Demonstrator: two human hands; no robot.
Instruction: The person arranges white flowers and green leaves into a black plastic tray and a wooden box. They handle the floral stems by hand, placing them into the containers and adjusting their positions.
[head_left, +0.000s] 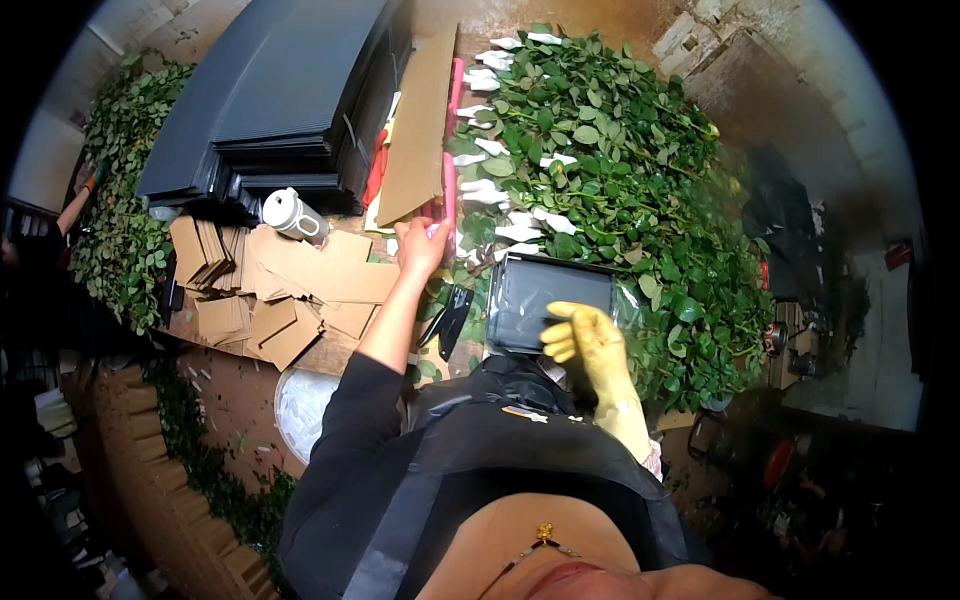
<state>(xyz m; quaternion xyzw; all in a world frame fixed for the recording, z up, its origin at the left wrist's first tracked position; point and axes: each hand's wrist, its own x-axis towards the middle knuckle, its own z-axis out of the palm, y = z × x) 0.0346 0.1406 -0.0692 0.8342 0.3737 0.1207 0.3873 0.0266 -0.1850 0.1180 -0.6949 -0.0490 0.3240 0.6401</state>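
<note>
My left hand (425,245) reaches to the lower end of a pink plastic holder (449,185), beside an upright cardboard sheet (410,140), its fingers curled on something I cannot make out. My right hand (585,335), in a yellow rubber glove, hangs over a dark grey board (525,295) with clear plastic at its right, fingers loosely bent and apart, holding nothing. A black tool (450,320), perhaps a stapler, lies between my hands. Leafy stems (640,200) with white-wrapped heads (485,195) are piled behind and right of the board.
Stacked dark sheets (260,90), a white mug (295,215) and loose cardboard pieces (270,290) occupy the table's left. A round white container (295,415) stands below its edge. Another person's arm (72,210) shows at far left by more foliage (125,200).
</note>
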